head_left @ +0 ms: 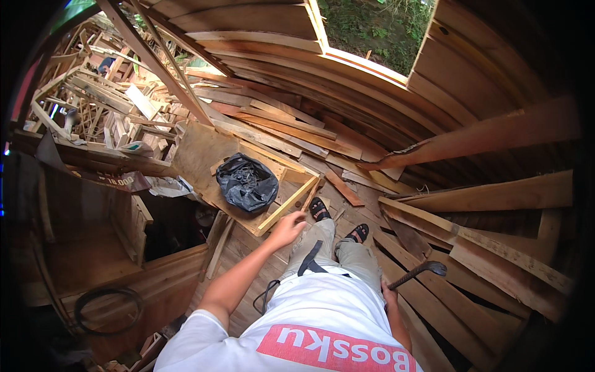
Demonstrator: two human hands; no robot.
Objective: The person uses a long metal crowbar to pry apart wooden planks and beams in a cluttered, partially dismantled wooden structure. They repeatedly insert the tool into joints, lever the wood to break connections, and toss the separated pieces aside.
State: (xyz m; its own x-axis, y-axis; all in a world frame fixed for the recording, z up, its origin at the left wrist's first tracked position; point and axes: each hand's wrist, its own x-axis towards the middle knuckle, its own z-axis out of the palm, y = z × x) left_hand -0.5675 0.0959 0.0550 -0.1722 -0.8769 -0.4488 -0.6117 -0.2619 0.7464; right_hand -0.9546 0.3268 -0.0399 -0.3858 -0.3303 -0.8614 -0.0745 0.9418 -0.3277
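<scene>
Black plastic bag (247, 182), open and filled with dark nails, is seen lying on a shallow wooden tray (282, 211), whose near rim is almost touched by the loosely open, empty left hand (288, 229), while a hammer (416, 273) is gripped in the closed right hand (390, 300).

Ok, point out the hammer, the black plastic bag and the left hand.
hammer (416, 273): head view, on the shaft near its dark head.
black plastic bag (246, 183): head view, on its crumpled middle.
left hand (287, 228): head view, on the back of the hand.
</scene>
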